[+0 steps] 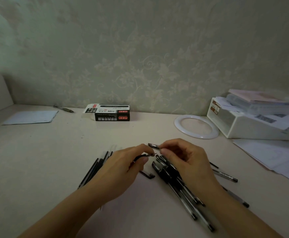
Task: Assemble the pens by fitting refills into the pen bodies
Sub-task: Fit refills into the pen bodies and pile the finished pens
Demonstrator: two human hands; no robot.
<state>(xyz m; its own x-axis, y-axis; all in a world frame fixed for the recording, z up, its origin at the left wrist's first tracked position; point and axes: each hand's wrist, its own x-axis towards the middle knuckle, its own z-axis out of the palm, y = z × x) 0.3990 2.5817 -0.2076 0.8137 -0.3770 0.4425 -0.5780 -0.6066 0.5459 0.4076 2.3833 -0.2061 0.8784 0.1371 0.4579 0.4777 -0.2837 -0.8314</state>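
Over the middle of the table, my left hand (pixel 123 167) pinches a thin black refill (pixel 143 156) whose metal tip points right. My right hand (pixel 186 160) holds a small dark pen tip piece (pixel 153 146) between thumb and forefinger, just above and to the right of the refill's tip. The two parts are close but apart. Several loose black refills (pixel 95 166) lie in a row under my left wrist. A heap of clear pen bodies with black caps (pixel 178 184) lies below my right hand. A black cap with a clip (pixel 147 175) rests between my hands.
A black and white pen box (pixel 108 112) lies at the back centre. A white ring (pixel 196 126) and a white organiser (pixel 250 124) with papers stand at the right. Loose sheets (pixel 278 155) lie in front of it. A paper (pixel 31 117) and a pen (pixel 63 109) lie back left.
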